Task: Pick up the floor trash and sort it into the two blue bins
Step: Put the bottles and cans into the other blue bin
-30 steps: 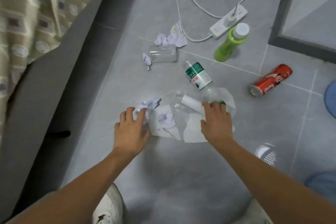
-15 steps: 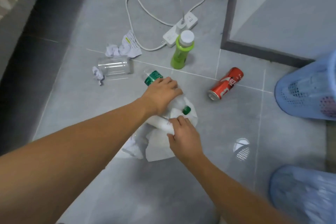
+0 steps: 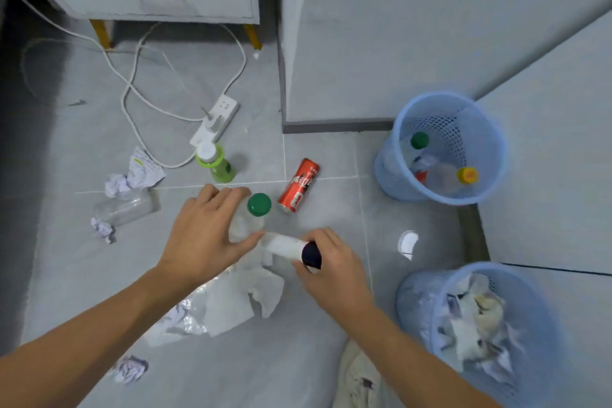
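While the left hand [image 3: 202, 235] curls round a clear bottle with a green cap [image 3: 248, 218], the right hand [image 3: 326, 263] grips a white bottle with a dark cap [image 3: 291, 248], both above crumpled paper [image 3: 238, 301] on the floor [image 3: 82, 275]. Two blue bins [image 3: 440, 147] stand to the right.

You can make out white Coca-Cola script on the red can [image 3: 299, 186] lying on the floor — blurred, though. The crumpled paper slip [image 3: 143, 169] carries print too small to read.
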